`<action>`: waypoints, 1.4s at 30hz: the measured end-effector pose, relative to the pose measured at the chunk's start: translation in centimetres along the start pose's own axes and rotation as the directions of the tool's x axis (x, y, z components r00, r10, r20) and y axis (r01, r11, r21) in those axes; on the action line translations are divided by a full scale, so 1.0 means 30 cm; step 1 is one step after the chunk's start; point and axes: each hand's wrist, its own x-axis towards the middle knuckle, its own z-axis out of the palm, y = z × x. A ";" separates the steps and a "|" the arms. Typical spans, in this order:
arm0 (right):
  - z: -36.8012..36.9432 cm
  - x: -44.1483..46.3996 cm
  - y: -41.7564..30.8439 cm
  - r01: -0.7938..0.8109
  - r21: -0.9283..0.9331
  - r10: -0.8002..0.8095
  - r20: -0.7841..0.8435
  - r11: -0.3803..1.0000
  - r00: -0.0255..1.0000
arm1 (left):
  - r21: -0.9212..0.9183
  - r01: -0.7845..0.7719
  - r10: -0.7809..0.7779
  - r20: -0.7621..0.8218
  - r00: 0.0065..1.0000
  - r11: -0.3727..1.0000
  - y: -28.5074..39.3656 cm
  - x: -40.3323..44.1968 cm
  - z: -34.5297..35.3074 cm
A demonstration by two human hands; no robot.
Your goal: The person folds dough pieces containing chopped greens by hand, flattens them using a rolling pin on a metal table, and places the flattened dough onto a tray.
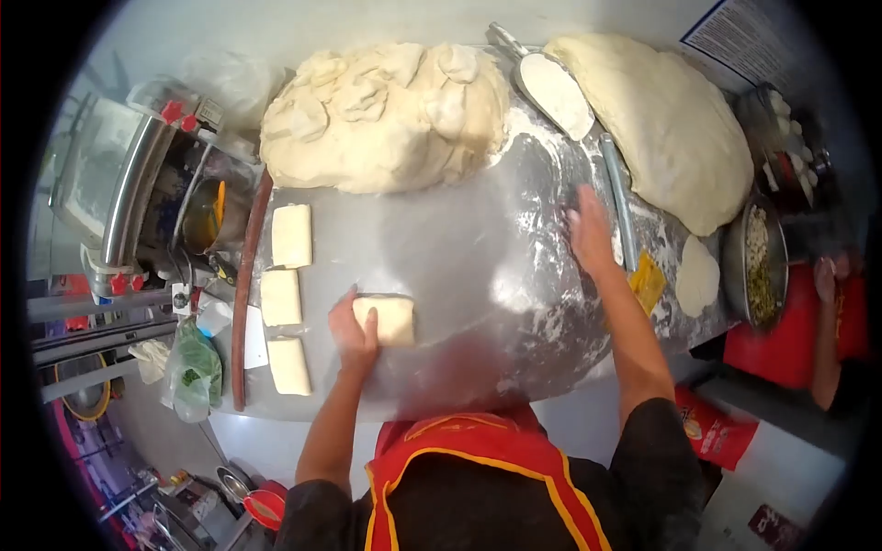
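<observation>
My left hand [354, 332] grips the left edge of a rectangular dough piece [392, 320], thumb on top, on the metal worktop [432, 239]. To its left three similar dough pieces [292, 236] lie in a column. My right hand [590, 230], slightly blurred, is over the floured area with its fingers stretched out and nothing visible in them. Just right of it lies a metal rod [618, 197], apart from the fingers. A yellow packet [647, 283] is partly behind my right forearm.
A large dough mound [386, 119] and a smooth dough mass [657, 124] stand at the back, a flour-filled scoop [557, 95] between them. A wooden stick [250, 294] edges the left. At right are a flat dough round [697, 275], a filling bowl [755, 266] and another person's hand [827, 275].
</observation>
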 end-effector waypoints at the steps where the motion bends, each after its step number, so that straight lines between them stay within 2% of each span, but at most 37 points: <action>1: 0.015 0.096 -0.047 0.039 0.085 -0.047 0.094 0.996 0.994 | 0.025 0.007 -0.008 0.010 1.000 1.000 -0.004 0.005 0.003; 3: 0.091 0.282 -0.061 0.195 0.158 -0.204 0.044 0.968 0.978 | 0.064 0.047 -0.049 0.037 0.998 0.997 -0.002 0.010 0.008; 4: 0.140 0.370 -0.037 0.255 0.114 -0.261 0.044 0.960 0.964 | 0.072 0.055 -0.057 0.036 0.998 0.996 0.001 0.016 0.011; 5: 0.192 0.457 0.007 0.252 0.066 -0.257 0.093 0.966 0.962 | 0.078 0.065 -0.068 0.035 0.997 0.995 0.004 0.015 0.013; 8: 0.307 0.537 0.022 0.003 -0.029 -0.001 0.097 1.000 0.995 | 0.116 0.113 -0.121 0.064 0.991 0.987 0.023 0.012 0.005; 9: 0.345 0.486 -0.008 0.043 -0.149 -0.034 0.067 0.988 0.997 | 0.133 0.128 -0.140 0.086 0.986 0.983 0.025 0.013 -0.006; 10: 0.338 0.409 -0.074 0.095 -0.208 -0.055 0.192 0.974 0.980 | 0.138 0.112 -0.124 0.077 0.989 0.984 0.017 0.012 -0.008; 11: 0.309 0.310 -0.155 0.159 -0.262 -0.073 0.312 0.952 0.947 | 0.138 0.096 -0.106 0.064 0.992 0.986 0.003 0.010 0.002; 12: 0.327 0.163 -0.204 0.318 -0.221 -0.197 0.439 0.922 0.877 | 0.137 0.085 -0.093 0.053 0.994 0.987 -0.007 0.001 0.007; 13: 0.297 0.000 -0.241 0.517 -0.081 -0.469 0.322 0.852 0.823 | 0.114 0.076 -0.082 0.049 0.995 0.991 -0.013 0.000 0.010; 15: 0.154 -0.205 -0.366 0.553 0.124 -0.486 0.656 0.824 0.577 | 0.071 0.052 -0.054 0.026 0.998 0.996 -0.010 -0.002 0.004; 18: 0.086 -0.265 -0.317 0.531 0.023 -0.323 0.816 0.847 0.479 | 0.026 -0.011 0.011 -0.021 1.000 1.000 -0.030 0.012 0.008; 20: 0.085 -0.248 -0.287 0.479 -0.136 -0.330 0.562 0.867 0.758 | -0.007 -0.043 0.042 -0.022 0.999 0.999 -0.043 0.010 0.003; 21: 0.097 -0.227 -0.290 0.433 -0.207 -0.329 0.399 0.877 0.856 | -0.026 -0.051 0.051 -0.015 0.999 0.998 -0.049 0.016 0.000; 22: 0.107 -0.211 -0.361 0.352 -0.026 -0.311 0.408 0.936 0.858 | -0.044 -0.055 0.055 -0.006 0.998 0.998 -0.049 0.020 -0.010; 24: 0.179 -0.210 -0.560 0.133 0.331 -0.276 0.435 0.934 0.857 | -0.095 0.084 -0.068 0.158 0.985 0.992 -0.047 0.051 -0.059; 26: 0.250 -0.235 -0.741 -0.013 0.398 -0.257 0.616 0.917 0.745 | -0.096 0.175 -0.130 0.357 0.925 0.980 -0.081 0.093 -0.091; 28: 0.338 -0.231 -0.819 0.149 0.357 -0.334 0.542 0.922 0.771 | -0.062 0.214 -0.142 0.567 0.811 0.975 -0.125 0.146 -0.096; 31: 0.364 -0.153 -0.839 -0.180 0.345 -0.198 0.814 0.921 0.546 | -0.169 0.354 -0.104 0.766 0.635 0.920 -0.140 0.205 -0.104; 34: 0.260 -0.149 -0.822 -0.253 0.416 -0.172 0.749 0.873 0.640 | -0.246 0.221 0.030 0.729 0.684 0.944 -0.026 0.240 -0.193; 36: 0.148 -0.176 -0.813 0.007 0.511 -0.244 0.397 0.859 0.885 | -0.396 -0.034 0.229 0.456 0.860 0.917 0.073 0.229 -0.216; 37: 0.116 -0.180 -0.796 0.133 0.434 -0.282 0.301 0.891 0.911 | -0.437 -0.176 0.325 0.295 0.898 0.882 0.115 0.229 -0.204; 39: 0.063 -0.191 -0.756 0.346 0.223 -0.376 0.112 0.911 0.920 | -0.351 -0.388 0.457 0.140 0.878 0.852 0.155 0.244 -0.086; 40: 0.068 -0.221 -0.722 0.349 0.180 -0.374 0.135 0.920 0.917 | -0.298 -0.483 0.523 0.068 0.850 0.824 0.163 0.236 -0.018; 42: 0.134 -0.314 -0.633 0.356 0.092 -0.367 0.183 0.930 0.912 | -0.225 -0.480 0.518 0.161 0.840 0.848 0.162 0.157 0.069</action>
